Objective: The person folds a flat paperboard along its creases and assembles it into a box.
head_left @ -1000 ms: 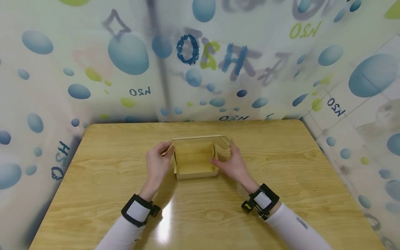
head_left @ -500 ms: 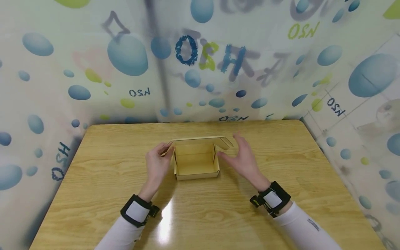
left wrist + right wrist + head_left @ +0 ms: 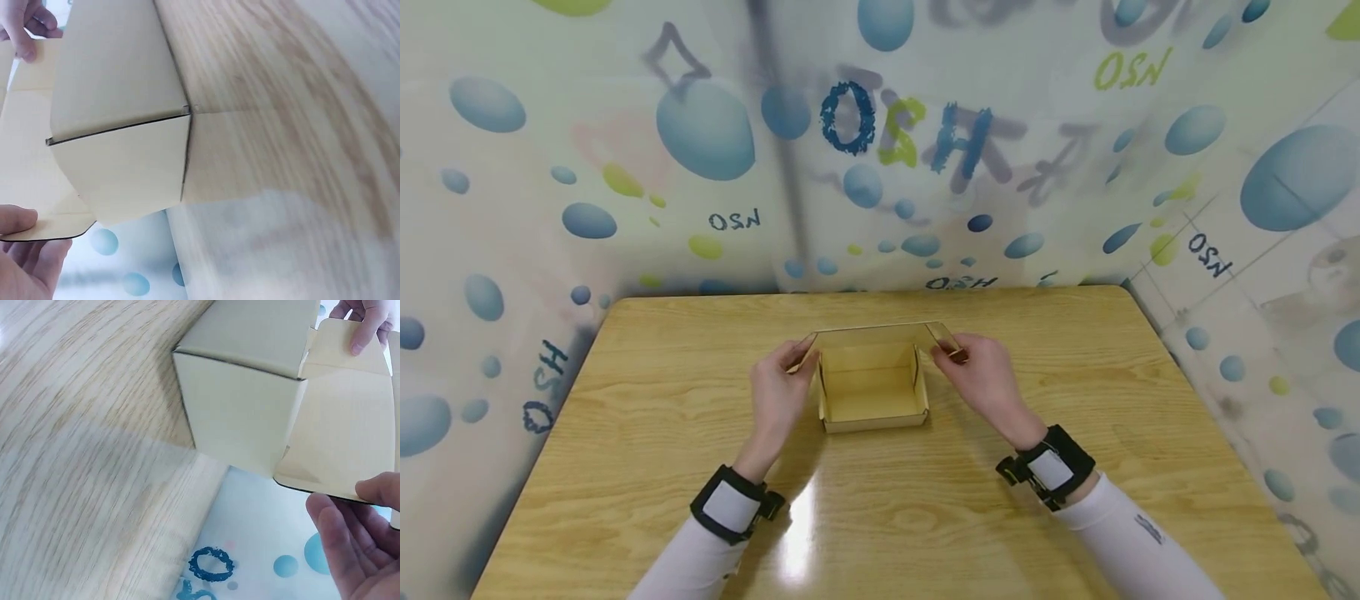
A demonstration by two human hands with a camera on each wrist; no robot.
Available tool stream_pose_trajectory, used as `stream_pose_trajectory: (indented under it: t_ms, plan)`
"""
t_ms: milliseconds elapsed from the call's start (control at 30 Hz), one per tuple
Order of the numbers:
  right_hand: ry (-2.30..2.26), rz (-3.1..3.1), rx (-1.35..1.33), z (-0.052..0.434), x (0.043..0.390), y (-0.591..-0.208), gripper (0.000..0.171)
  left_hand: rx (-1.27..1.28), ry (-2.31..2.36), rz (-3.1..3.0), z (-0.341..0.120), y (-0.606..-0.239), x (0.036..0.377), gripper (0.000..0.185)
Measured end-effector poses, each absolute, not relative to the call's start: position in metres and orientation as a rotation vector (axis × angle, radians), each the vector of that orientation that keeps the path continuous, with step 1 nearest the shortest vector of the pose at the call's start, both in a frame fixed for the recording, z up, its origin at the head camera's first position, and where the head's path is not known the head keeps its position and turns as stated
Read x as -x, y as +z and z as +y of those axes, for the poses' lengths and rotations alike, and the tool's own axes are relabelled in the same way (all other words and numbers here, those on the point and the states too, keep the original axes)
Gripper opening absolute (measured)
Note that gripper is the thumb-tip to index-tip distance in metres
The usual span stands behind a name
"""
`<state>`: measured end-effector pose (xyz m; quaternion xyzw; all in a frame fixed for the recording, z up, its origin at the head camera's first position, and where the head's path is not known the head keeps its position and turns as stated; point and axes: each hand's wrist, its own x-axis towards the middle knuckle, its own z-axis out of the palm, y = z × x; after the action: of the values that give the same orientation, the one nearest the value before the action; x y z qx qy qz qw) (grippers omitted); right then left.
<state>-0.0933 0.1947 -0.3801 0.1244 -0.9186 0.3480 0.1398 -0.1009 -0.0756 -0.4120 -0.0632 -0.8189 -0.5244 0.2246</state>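
A small cardboard box [image 3: 872, 398] sits on the table with its lid raised at the back and its inside showing bare. My left hand [image 3: 778, 387] pinches the lid's left side flap between thumb and fingers, as the left wrist view also shows at the flap [image 3: 56, 226]. On the other side, my right hand [image 3: 988, 379] pinches the right side flap [image 3: 331, 490], thumb on the inner face and fingers behind. The box's outer side walls stand upright, seen from close up in both wrist views.
The wood-grain table [image 3: 670, 433] reaches beyond the box on all sides. Behind it hangs a pale backdrop [image 3: 820, 208] printed with blue and green drops and letters. Each wrist wears a black strap with a camera.
My right hand let go near the box's right wall, drew back to the right, then came in again and took hold of the right lid flap. The left hand stayed where it was.
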Motion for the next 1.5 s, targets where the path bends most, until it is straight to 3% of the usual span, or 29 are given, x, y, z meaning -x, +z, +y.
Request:
stream_pose_trajectory:
  t_ms: [600, 900, 1500]
  plan:
    - [1.384, -2.705, -0.183, 0.181, 0.089, -0.375, 0.017, 0.062, -1.585, -2.342, -0.064, -0.406, 0.101, 0.016]
    - [1.521, -2.663, -0.166, 0.179, 0.089, -0.371, 0.021, 0.044, -1.712, -2.326, -0.064, -0.404, 0.099, 0.041]
    - [1.562, -2.682, -0.137, 0.176, 0.088, -0.371, 0.023, -0.031, -1.873, -2.331, -0.065, -0.398, 0.098, 0.040]
